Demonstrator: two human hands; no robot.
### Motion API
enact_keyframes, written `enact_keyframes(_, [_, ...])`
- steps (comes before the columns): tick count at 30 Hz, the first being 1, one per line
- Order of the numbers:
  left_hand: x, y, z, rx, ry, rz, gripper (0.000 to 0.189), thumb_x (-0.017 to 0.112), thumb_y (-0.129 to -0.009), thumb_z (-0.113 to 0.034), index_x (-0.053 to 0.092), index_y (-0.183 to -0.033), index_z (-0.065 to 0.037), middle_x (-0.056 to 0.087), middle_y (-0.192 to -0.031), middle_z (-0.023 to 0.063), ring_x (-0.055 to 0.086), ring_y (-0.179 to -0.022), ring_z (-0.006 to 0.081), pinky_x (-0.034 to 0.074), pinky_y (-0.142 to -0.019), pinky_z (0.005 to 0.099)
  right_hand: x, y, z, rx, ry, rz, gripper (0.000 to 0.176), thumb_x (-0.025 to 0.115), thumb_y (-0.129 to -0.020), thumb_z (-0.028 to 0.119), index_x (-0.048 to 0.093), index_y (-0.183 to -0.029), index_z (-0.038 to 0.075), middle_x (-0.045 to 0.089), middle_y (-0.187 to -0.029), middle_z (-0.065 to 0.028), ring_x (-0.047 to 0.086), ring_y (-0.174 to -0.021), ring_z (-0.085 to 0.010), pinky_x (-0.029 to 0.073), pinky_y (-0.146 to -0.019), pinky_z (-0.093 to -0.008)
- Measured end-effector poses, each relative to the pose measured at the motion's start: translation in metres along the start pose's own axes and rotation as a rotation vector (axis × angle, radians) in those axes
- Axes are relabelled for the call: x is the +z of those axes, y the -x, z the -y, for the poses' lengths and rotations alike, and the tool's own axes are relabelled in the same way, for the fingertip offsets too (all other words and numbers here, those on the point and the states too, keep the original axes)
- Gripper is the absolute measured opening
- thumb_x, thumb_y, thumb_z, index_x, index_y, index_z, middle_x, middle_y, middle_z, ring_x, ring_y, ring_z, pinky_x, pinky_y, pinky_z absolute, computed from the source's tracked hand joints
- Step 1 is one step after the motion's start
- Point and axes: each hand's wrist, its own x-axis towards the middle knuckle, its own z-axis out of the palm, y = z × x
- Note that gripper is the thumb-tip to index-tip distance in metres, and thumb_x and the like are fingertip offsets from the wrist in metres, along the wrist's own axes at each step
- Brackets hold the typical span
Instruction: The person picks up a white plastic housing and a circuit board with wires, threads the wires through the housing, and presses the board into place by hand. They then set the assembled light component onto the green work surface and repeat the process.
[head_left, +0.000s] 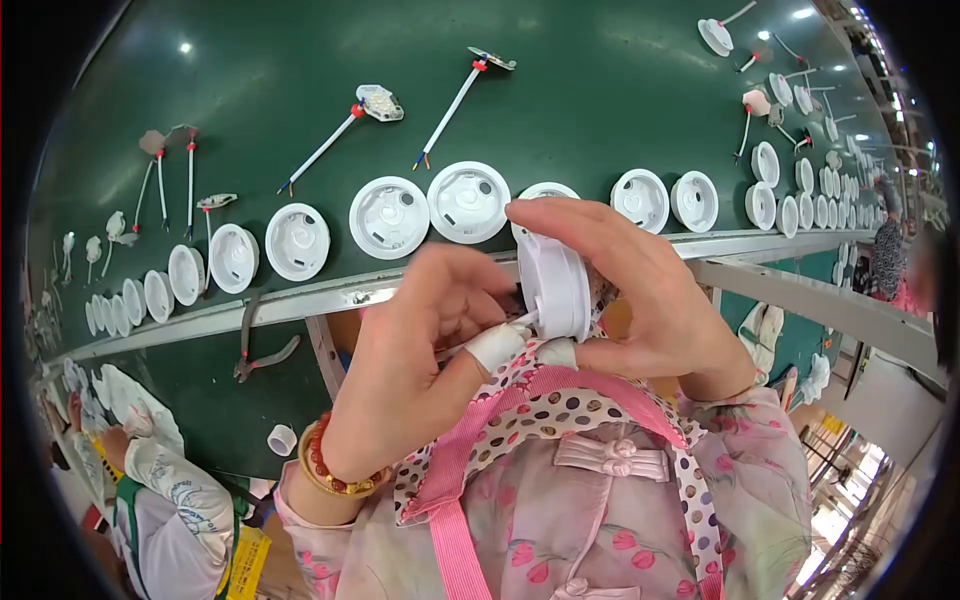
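Observation:
My right hand grips a round white housing, turned on its side, with the fingers over its top and the thumb below. At the housing's left side my left hand is closed, its taped thumb and fingers pinching a white cable that meets the housing. The inside of the housing faces away and is hidden. Just beyond my hands, white round housings stand in a row along the near edge of the green table.
On the green table lie circuit boards with white cables. Pliers hang at the metal rail. A tape roll lies lower left. Another person is at the lower left. More housings stand at right.

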Motion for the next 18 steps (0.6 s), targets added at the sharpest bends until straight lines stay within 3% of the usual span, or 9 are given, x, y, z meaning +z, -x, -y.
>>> enact_keyframes(2, [0.005,0.000,-0.007,0.034,-0.227,-0.009,0.017,0.055,-0.078,0.001,0.057,-0.095,-0.001,0.063,-0.084,0.0157,0.064,-0.072,0.0287,0.050,-0.063,0.0360,0.002,0.003,-0.004,-0.019,-0.103,-0.028,0.078,0.073,-0.055,0.009,0.043,-0.127,0.005,0.047,-0.127,-0.0159,0.046,-0.117,-0.0322,0.037,-0.098,-0.0402])
enact_keyframes(5, [-0.003,0.000,0.000,0.187,-0.419,-0.002,0.018,0.056,-0.074,0.002,0.058,-0.091,0.000,0.061,-0.080,0.0166,0.061,-0.070,0.0332,0.048,-0.059,0.0372,0.008,-0.004,-0.007,0.030,-0.181,0.005,0.072,0.074,-0.057,0.009,0.046,-0.123,0.003,0.048,-0.125,-0.0157,0.047,-0.116,-0.0288,0.038,-0.097,-0.0374])
enact_keyframes(6, [-0.004,0.001,-0.001,0.216,-0.433,0.000,0.023,0.055,-0.070,0.004,0.057,-0.093,0.000,0.060,-0.078,0.0163,0.058,-0.068,0.0355,0.046,-0.057,0.0381,0.010,-0.005,-0.010,0.050,-0.313,0.015,0.072,0.074,-0.056,0.009,0.047,-0.122,0.003,0.048,-0.125,-0.0155,0.047,-0.116,-0.0275,0.038,-0.097,-0.0367])
enact_keyframes(9, [-0.004,0.005,-0.011,0.254,-0.490,-0.011,0.028,0.053,-0.069,0.008,0.059,-0.094,0.000,0.062,-0.079,0.0131,0.061,-0.067,0.0280,0.047,-0.062,0.0307,0.016,-0.003,-0.018,0.103,-0.639,0.033,0.071,0.077,-0.056,0.009,0.048,-0.120,0.001,0.048,-0.123,-0.0144,0.047,-0.115,-0.0239,0.037,-0.097,-0.0348])
enact_keyframes(11, [-0.005,0.006,-0.011,0.252,-0.513,-0.006,0.029,0.052,-0.067,0.008,0.059,-0.094,0.000,0.061,-0.078,0.0129,0.060,-0.066,0.0292,0.047,-0.061,0.0319,0.020,-0.004,-0.023,0.094,-0.767,0.030,0.072,0.079,-0.055,0.010,0.049,-0.119,0.000,0.048,-0.122,-0.0133,0.046,-0.114,-0.0219,0.036,-0.097,-0.0339])
enact_keyframes(18, [-0.004,0.010,-0.015,0.177,-0.491,-0.018,0.029,0.052,-0.067,0.006,0.058,-0.094,-0.001,0.059,-0.073,0.0130,0.059,-0.062,0.0302,0.045,-0.056,0.0329,0.022,-0.005,-0.021,0.075,-0.679,-0.014,0.068,0.079,-0.054,0.009,0.051,-0.115,0.001,0.050,-0.116,-0.0121,0.048,-0.111,-0.0219,0.038,-0.094,-0.0338])
